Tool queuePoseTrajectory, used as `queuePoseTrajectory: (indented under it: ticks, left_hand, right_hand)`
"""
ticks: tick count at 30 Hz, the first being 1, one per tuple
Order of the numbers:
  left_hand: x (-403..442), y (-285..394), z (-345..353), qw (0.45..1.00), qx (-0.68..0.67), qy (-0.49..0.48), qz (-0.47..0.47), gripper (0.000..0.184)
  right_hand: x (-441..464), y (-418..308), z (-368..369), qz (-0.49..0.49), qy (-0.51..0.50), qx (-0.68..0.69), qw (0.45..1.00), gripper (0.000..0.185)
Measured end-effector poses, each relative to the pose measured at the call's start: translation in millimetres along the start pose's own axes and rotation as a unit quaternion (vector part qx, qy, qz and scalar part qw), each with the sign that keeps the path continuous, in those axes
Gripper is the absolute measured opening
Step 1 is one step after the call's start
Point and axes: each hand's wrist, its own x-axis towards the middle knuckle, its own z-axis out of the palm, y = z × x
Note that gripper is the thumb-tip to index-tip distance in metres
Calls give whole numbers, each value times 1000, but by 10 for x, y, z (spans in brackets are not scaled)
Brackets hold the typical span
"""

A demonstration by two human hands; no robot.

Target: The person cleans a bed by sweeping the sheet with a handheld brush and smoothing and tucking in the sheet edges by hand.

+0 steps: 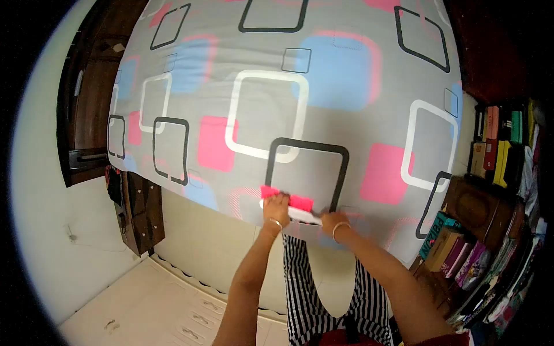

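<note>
A brush [301, 215] with a white back and handle and bright pink bristles is held over the near edge of a bed covered by a grey patterned bedsheet [254, 52]. My left hand [276, 209] is closed around the brush head, its fingers over the pink bristles. At the handle's end, my right hand [334, 224] has its fingers wrapped round the grip. The bristles point away from me, and I cannot tell whether they touch the sheet.
Dark wooden furniture [141, 213] stands left of the bed. Shelves with boxes [453, 254] and stacked clothes line the right side. A pale panel with cut-out slots [202, 320] lies at the lower left. My striped trousers [300, 282] are close to the bed's edge.
</note>
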Motion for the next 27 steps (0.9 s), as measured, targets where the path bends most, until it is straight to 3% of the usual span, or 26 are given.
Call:
queuePoseTrajectory:
  ticks: [1, 3, 5, 6, 7, 9, 12, 14, 19, 21, 23, 27]
  left_hand:
    - [-208, -36, -6, 995, 32, -93, -36, 32]
    - [-648, -268, 253, 997, 32, -71, 2, 30]
    - [-908, -359, 60, 984, 1, -178, -16, 32]
    - [-1025, -422, 15, 973, 10, -228, -12, 37]
    - [-1186, -558, 160, 975, 59, -213, 17, 32]
    - [-1294, -733, -98, 957, 18, -289, -12, 31]
    - [-1154, -983, -552, 980, 52, -186, 43, 32]
    - [-799, -1048, -927, 981, 55, -174, 66, 32]
    - [556, -1106, -1501, 975, 132, -71, 161, 30]
    - [1202, -1115, -1641, 967, 128, 0, 220, 30]
    - [1862, -1109, -1778, 947, 143, 103, 268, 29]
    - [3051, -870, -2024, 927, 207, 135, 283, 30]
  right_hand:
    - [29, -40, 319, -7, -11, -13, 1000, 22]
    - [-177, -256, 544, -38, -60, 3, 997, 22]
    - [-287, -516, 715, -5, -152, -27, 988, 24]
    - [-348, -593, 916, -1, -146, -30, 989, 24]
    - [-359, -671, 1139, -9, -132, -38, 990, 26]
    - [-367, -936, 1052, -17, -102, -41, 994, 27]
    - [-547, -1228, 797, -49, -46, 4, 998, 29]
    - [-457, -1298, 601, -72, 40, 73, 994, 33]
    - [-67, -1127, -469, -89, 185, 86, 975, 36]
    - [22, -1040, -1044, -71, 254, 80, 961, 34]
    - [366, -808, -1418, -112, 363, 94, 920, 34]
    - [764, -548, -2313, -19, 377, 103, 920, 28]
